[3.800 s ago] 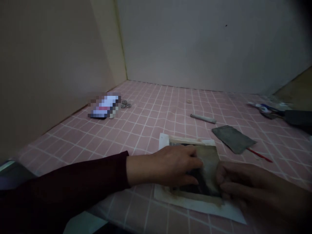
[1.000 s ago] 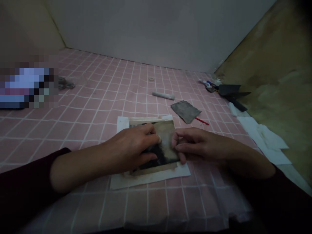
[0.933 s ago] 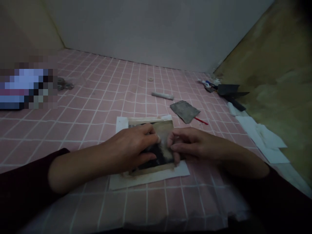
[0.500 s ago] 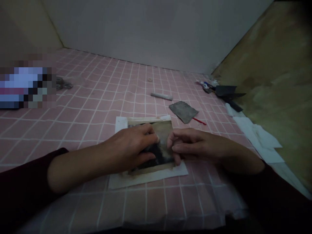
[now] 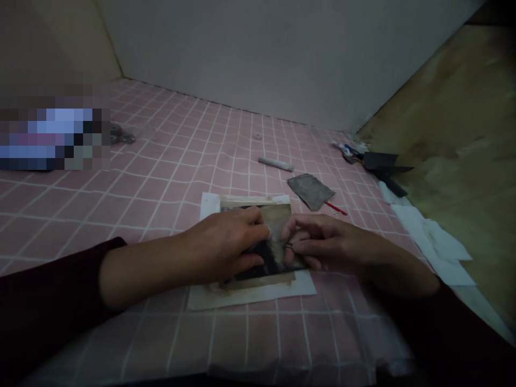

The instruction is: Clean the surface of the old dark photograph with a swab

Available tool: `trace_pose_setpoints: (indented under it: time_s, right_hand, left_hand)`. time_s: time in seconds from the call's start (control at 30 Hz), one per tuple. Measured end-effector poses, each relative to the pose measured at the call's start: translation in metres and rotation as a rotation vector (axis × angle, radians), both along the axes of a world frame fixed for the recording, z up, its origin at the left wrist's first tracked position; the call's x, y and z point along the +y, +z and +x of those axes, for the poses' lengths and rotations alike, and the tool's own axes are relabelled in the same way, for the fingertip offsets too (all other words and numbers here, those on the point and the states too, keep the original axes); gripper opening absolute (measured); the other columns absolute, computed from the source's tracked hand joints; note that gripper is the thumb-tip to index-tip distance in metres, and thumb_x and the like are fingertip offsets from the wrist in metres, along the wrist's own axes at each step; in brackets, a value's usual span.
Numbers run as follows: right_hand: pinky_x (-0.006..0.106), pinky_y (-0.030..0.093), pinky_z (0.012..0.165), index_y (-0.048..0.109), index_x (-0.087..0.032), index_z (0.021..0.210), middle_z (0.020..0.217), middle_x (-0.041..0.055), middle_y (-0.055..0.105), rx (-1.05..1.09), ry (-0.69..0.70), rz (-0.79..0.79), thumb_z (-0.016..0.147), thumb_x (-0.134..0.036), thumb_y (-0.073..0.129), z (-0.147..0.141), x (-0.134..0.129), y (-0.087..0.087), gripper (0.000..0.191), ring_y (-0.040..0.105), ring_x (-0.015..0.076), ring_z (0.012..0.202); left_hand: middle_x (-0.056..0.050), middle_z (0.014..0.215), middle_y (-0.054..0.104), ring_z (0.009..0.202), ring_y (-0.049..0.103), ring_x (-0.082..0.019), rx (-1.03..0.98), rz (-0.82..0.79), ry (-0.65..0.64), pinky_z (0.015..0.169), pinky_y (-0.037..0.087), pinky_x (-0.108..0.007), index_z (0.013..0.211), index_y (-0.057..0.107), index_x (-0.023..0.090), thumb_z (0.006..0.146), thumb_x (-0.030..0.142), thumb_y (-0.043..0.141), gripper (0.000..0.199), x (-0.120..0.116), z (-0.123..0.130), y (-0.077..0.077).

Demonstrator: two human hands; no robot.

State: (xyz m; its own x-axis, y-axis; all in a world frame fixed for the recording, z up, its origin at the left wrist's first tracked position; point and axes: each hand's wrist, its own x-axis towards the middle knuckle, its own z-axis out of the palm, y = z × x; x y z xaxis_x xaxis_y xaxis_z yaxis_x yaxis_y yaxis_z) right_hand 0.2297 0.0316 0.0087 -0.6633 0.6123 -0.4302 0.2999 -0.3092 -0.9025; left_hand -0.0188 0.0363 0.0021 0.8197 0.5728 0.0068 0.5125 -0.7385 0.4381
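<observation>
A dark, smoky-looking picture sheet point(image 5: 278, 215) lies over a larger white paper point(image 5: 250, 302) with a brownish-stained border. My left hand point(image 5: 229, 242) rests on the left part of the picture, fingers bent and the thumb held apart. A pale spot shows at one of its fingertips; I cannot tell whether it is a nail or a small object. At the picture's right edge my right hand point(image 5: 322, 242) has curled fingers, its thumb and fingertips pinching the edge. A small dark bit shows by the thumb tip. The sheet's lower right corner overhangs the stained border.
Beyond the paper lie a grey folded piece point(image 5: 311, 191) with a red stick point(image 5: 336, 208), a grey tube point(image 5: 276, 164) and a small ring point(image 5: 257, 136). Dark tools point(image 5: 385, 166) and white papers point(image 5: 435, 236) line the right wall. Scissors point(image 5: 121, 134) lie far left on the pink checked cloth point(image 5: 161, 177).
The picture's right edge has shifted rightward and lifted off the stained border, with my right hand now pinching it. My left hand stays on the picture. The whole view has turned slightly left.
</observation>
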Motion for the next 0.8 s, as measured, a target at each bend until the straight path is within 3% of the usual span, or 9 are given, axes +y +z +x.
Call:
trace_pose_setpoints:
  time_s: [0.17, 0.37, 0.47, 0.57, 0.7, 0.8]
  right_hand:
    - [0.017, 0.038, 0.048, 0.049, -0.017, 0.105, 0.080, 0.0026, 0.069, -0.070, 0.113, 0.049, 0.094, -0.027, 0.054, -0.003, -0.001, 0.008, 0.016, 0.048, 0.0049, 0.050]
    - [0.017, 0.029, 0.042, 0.049, -0.018, 0.096, 0.067, -0.0013, 0.065, -0.143, -0.013, 0.050, 0.090, -0.028, 0.059, -0.008, -0.005, 0.011, 0.015, 0.039, 0.0051, 0.046]
    - [0.018, 0.035, 0.045, 0.049, -0.019, 0.093, 0.072, -0.0002, 0.067, -0.104, 0.046, 0.166, 0.091, -0.029, 0.057, -0.015, -0.004, 0.008, 0.013, 0.044, 0.0063, 0.048]
    - [0.019, 0.034, 0.047, 0.050, -0.019, 0.093, 0.069, -0.0013, 0.066, -0.142, 0.102, 0.145, 0.092, -0.027, 0.055, -0.011, -0.003, 0.011, 0.010, 0.046, 0.0069, 0.051]
    - [0.019, 0.036, 0.049, 0.051, -0.018, 0.085, 0.062, -0.0025, 0.062, -0.232, 0.005, 0.159, 0.089, -0.025, 0.058, -0.006, -0.003, 0.012, 0.011, 0.051, 0.0085, 0.054]
    - [0.020, 0.038, 0.051, 0.052, -0.019, 0.085, 0.066, -0.0027, 0.063, -0.163, -0.032, 0.224, 0.087, -0.026, 0.061, -0.013, -0.005, 0.011, 0.012, 0.052, 0.0087, 0.056]
  left_hand:
    - [-0.005, 0.112, 0.052, 0.091, 0.058, -0.020, -0.007, 0.003, 0.008, 0.072, 0.047, -0.032, 0.108, 0.059, 0.019, 0.086, 0.026, 0.062, 0.023, 0.000, -0.001, 0.000]
    - [-0.005, 0.112, 0.053, 0.090, 0.057, -0.018, -0.004, 0.008, 0.000, 0.071, 0.046, -0.030, 0.107, 0.059, 0.020, 0.086, 0.027, 0.062, 0.023, 0.000, 0.000, -0.001]
    - [-0.004, 0.109, 0.054, 0.089, 0.057, -0.018, -0.008, 0.005, 0.007, 0.070, 0.045, -0.029, 0.102, 0.059, 0.020, 0.085, 0.026, 0.063, 0.018, 0.000, -0.001, 0.000]
    - [-0.004, 0.110, 0.054, 0.089, 0.057, -0.018, -0.007, 0.009, 0.002, 0.070, 0.045, -0.029, 0.104, 0.059, 0.020, 0.085, 0.026, 0.063, 0.020, 0.000, -0.001, 0.000]
    - [-0.004, 0.112, 0.053, 0.089, 0.058, -0.018, -0.001, 0.016, -0.005, 0.070, 0.045, -0.030, 0.109, 0.059, 0.021, 0.086, 0.029, 0.061, 0.024, 0.001, -0.001, -0.001]
    - [-0.004, 0.111, 0.053, 0.088, 0.058, -0.018, -0.012, 0.022, -0.001, 0.069, 0.045, -0.029, 0.107, 0.059, 0.021, 0.086, 0.029, 0.062, 0.022, 0.001, -0.001, -0.001]
